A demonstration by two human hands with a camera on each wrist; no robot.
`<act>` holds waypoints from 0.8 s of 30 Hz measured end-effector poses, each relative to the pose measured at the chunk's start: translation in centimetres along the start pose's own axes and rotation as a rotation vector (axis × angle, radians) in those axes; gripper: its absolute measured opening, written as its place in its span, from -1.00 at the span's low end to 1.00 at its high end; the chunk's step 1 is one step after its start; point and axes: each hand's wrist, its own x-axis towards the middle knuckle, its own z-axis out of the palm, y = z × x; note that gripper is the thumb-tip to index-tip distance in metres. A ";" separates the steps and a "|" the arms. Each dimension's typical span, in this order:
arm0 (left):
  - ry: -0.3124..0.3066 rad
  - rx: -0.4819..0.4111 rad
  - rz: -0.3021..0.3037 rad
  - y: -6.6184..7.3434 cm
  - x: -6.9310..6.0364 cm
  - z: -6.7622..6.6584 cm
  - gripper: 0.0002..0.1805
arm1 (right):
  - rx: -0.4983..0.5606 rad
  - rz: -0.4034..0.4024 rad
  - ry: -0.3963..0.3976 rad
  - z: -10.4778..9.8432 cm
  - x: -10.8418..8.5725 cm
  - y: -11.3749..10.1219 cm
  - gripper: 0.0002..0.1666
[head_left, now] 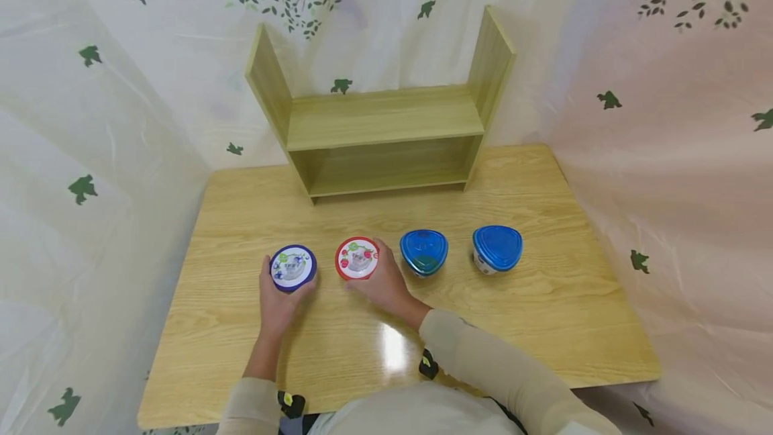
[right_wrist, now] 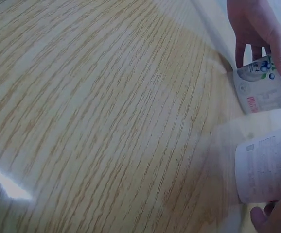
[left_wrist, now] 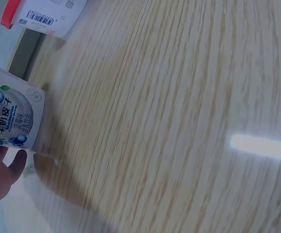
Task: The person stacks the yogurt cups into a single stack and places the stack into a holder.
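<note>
1. Pale shirt front (head_left: 410,415) sits at the near edge of the table (head_left: 513,327); the right sleeve (head_left: 501,368) slants in leftward, while the left sleeve (head_left: 250,405) runs almost straight forward;
2. Left hand (head_left: 279,307) curls round the blue-rimmed tub (head_left: 293,268) from the near side, thumb at its right, fingers at its left;
3. Right hand (head_left: 389,284) grips the red-rimmed tub (head_left: 357,258), fingers along its right, thumb at the near side;
4. Both tubs stand apart, side by side over the table's left half, lids up; blueberries are pictured on one, red berries on the other; the contents are hidden, and I cannot tell whether the bases touch the wood;
5. One blue-lidded container (head_left: 424,252) is just right of the right hand; a second blue-lidded container (head_left: 498,247) sits farther right, apart from it.
</note>
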 end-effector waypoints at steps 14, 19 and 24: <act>0.068 -0.132 -0.045 0.0 0.0 1.2 0.30 | 0.071 -0.044 -0.150 -0.7 0.2 1.4 0.33; 0.073 -0.163 -0.053 0.0 0.0 1.7 0.31 | 0.094 -0.054 -0.156 -0.5 0.3 1.7 0.35; 0.087 -0.160 -0.052 0.0 0.0 1.9 0.29 | 0.116 -0.049 -0.149 -0.2 0.2 1.9 0.35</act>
